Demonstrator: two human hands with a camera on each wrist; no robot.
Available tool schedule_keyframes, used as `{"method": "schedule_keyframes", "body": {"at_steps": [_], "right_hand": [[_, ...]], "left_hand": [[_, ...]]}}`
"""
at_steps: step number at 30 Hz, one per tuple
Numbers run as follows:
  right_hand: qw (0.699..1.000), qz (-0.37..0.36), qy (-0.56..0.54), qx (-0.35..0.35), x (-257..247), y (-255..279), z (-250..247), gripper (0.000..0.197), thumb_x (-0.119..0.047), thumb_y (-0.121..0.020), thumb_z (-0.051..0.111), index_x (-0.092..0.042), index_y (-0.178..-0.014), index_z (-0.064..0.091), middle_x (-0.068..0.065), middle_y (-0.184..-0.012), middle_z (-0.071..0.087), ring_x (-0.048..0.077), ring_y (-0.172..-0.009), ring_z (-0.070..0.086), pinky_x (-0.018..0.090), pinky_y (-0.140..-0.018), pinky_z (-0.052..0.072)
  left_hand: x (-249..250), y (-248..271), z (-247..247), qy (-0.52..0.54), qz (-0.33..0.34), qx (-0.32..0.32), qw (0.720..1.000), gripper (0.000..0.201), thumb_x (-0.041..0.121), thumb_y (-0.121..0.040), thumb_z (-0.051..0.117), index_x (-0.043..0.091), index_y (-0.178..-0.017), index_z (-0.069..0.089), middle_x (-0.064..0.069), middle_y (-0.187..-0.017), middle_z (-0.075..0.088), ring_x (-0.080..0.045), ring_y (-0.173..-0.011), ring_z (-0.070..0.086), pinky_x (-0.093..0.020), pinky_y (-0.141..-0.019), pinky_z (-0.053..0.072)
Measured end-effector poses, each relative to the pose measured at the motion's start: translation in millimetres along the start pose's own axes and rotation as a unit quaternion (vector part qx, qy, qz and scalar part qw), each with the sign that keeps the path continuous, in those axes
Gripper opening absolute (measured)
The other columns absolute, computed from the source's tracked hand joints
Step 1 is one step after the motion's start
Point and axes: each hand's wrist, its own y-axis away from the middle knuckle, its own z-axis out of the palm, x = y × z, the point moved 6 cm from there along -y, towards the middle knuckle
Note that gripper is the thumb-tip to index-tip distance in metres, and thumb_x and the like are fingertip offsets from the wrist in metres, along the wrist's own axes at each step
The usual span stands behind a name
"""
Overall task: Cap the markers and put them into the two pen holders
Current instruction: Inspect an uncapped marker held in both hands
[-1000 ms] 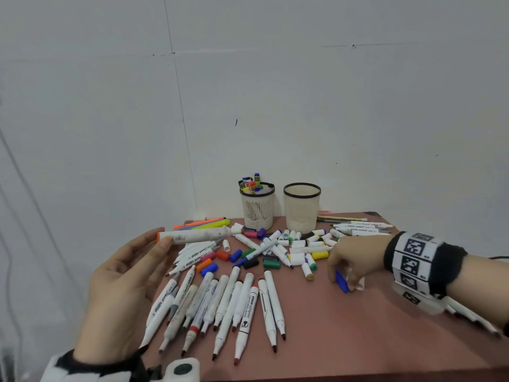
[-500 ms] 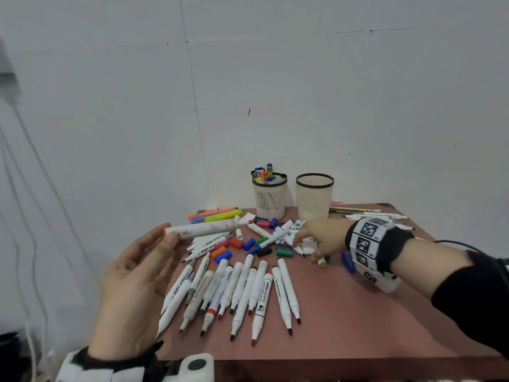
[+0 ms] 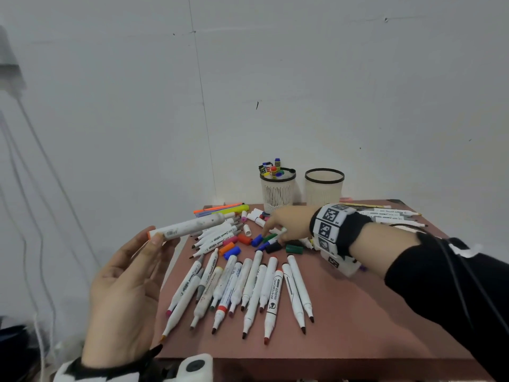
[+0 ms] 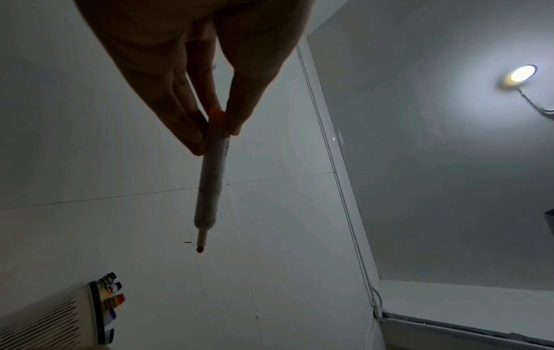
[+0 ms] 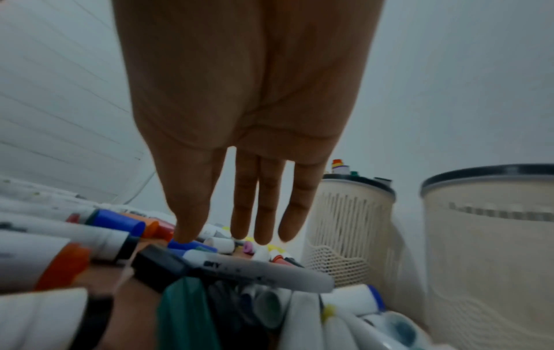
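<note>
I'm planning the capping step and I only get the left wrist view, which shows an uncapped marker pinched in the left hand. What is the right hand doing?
Observer: The right hand hangs open over the loose caps in the middle of the table, holding nothing.
Operator: Which cap is it nearest?
Observer: In the right wrist view one fingertip is at a blue cap.
Operator: Any orange cap out there?
Observer: Yes, an orange cap lies loose to the left of that hand.

Two pen holders [image 3: 277, 193] at table [image 3: 371, 312] rear — loose caps [image 3: 243, 239] before them — uncapped markers [image 3: 248, 288] nearest front.
</note>
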Motion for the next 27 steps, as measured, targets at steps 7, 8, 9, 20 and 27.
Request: {"method": "schedule_keyframes", "body": {"at_steps": [7,8,9,20,27], "right_hand": [[1.000,-0.015,0.004,-0.001,-17.1,-26.6,-8.6,0.028,-0.018,-0.091,0.058,-0.018,-0.118,0.064,0.004,-0.115,0.061,0.013,-0.097,0.054,0.022,-0.081,0.040],[1.000,-0.021,-0.003,0.012,-21.7,-30.2,-12.7,0.028,-0.017,-0.091,0.057,-0.018,-0.119,0.064,0.003,-0.115,0.061,0.012,-0.096,0.052,0.020,-0.080,0.037],[0.999,-0.027,-0.007,0.023,-27.1,-33.6,-16.1,0.029,-0.016,-0.092,0.057,-0.018,-0.119,0.064,0.002,-0.115,0.061,0.011,-0.095,0.052,0.019,-0.080,0.036],[0.997,-0.064,0.038,-0.018,-74.5,-70.5,-12.8,0.037,-0.003,-0.094,0.047,-0.018,-0.126,0.059,0.005,-0.122,0.060,0.022,-0.109,0.057,0.022,-0.077,0.039],[0.996,-0.050,0.061,-0.039,-76.6,-75.7,-10.3,0.029,-0.011,-0.094,0.053,-0.010,-0.122,0.062,0.007,-0.121,0.063,0.023,-0.111,0.057,0.023,-0.080,0.038]], "left_hand": [[4.7,-6.7,-15.0,-0.003,0.011,0.023,1.000,0.018,0.009,-0.078,0.062,0.009,-0.095,0.064,-0.002,-0.083,0.072,-0.017,-0.094,0.070,-0.022,-0.085,0.053],[5.5,-7.6,-16.6,-0.004,0.014,0.028,1.000,0.019,0.010,-0.076,0.063,0.009,-0.094,0.064,-0.003,-0.083,0.072,-0.017,-0.092,0.070,-0.022,-0.084,0.053],[5.7,-8.5,-17.9,-0.003,0.017,0.031,0.999,0.018,0.009,-0.076,0.063,0.009,-0.094,0.064,-0.003,-0.083,0.072,-0.017,-0.090,0.071,-0.022,-0.084,0.054],[2.1,-10.9,-25.8,0.005,0.010,0.053,0.999,0.015,0.005,-0.081,0.062,0.006,-0.095,0.064,-0.006,-0.086,0.072,-0.019,-0.088,0.071,-0.020,-0.079,0.055],[3.6,-12.4,-24.0,0.012,0.001,0.050,0.999,0.014,0.002,-0.083,0.060,0.006,-0.096,0.064,-0.005,-0.083,0.072,-0.019,-0.094,0.069,-0.024,-0.084,0.054]]}}
